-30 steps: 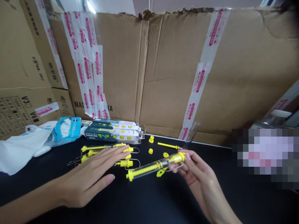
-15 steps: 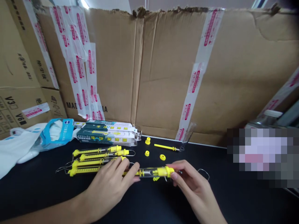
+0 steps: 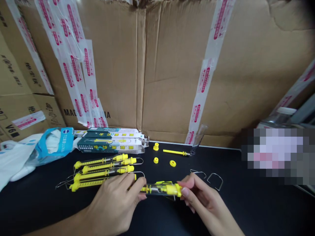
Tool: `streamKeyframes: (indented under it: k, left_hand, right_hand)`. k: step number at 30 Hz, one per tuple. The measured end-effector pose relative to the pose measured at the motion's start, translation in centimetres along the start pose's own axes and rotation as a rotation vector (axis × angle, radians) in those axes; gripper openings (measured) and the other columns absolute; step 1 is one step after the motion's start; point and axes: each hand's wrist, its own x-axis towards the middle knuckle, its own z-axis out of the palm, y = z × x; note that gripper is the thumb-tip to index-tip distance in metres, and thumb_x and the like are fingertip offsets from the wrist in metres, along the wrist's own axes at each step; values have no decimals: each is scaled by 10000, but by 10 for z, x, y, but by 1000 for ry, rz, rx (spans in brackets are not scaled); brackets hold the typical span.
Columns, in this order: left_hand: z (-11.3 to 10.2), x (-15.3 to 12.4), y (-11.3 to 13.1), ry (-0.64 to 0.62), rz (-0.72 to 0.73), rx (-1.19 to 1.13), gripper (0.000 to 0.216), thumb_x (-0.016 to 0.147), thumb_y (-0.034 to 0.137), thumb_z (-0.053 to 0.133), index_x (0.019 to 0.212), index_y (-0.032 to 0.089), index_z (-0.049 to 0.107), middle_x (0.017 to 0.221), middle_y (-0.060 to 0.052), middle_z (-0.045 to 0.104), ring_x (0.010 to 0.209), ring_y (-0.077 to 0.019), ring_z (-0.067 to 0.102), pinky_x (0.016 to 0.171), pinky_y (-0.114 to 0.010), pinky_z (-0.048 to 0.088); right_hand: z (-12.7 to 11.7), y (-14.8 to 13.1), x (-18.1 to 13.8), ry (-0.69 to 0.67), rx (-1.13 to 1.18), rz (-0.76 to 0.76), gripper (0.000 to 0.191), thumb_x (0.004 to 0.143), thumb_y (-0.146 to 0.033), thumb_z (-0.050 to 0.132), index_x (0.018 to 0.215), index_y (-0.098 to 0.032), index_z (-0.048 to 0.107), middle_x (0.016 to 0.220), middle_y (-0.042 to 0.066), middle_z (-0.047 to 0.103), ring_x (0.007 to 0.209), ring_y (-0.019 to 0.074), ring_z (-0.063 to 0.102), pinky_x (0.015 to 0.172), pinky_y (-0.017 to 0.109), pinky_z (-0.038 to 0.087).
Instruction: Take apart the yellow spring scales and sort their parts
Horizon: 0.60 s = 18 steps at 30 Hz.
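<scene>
Yellow scale (image 3: 162,189), end under left hand (image 3: 115,205)

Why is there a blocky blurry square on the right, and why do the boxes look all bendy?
Head view: the patch on the right is pixelated into big blocks, hiding whatever lies there. Head view: the wide lens bends the cardboard wall and tilts the boxes at the left. Head view: left hand, right hand and tube look fairly sharp, under even light.

Bare black tabletop (image 3: 258,209) right of the wire hooks (image 3: 214,181); yellow scales (image 3: 103,168) crowding the left, cardboard wall (image 3: 172,82) behind.
</scene>
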Motion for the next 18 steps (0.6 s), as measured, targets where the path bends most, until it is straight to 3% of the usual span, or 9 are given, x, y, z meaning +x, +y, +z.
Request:
streamKeyframes:
  k: [8,18]
  left_hand:
    - [-5,-1,-4,-127,-35,-218,138,973,205,365,981,235,500,786,-10,646,625,-221,634,528,-325,426]
    - [-11,2,-4,-74,-3,-263,149,958,191,396,1012,224,530,779,-10,659,612,-204,645,520,-317,467]
  right_hand:
    - [-7,-1,-3,-96,-308,-428,180,992,-215,508,821,-254,468,854,-8,618,710,131,591,644,212,485]
    - [-9,-4,-3,-44,-320,-584,212,953,-112,548,805,-253,491,815,-16,632,678,123,617,631,209,502]
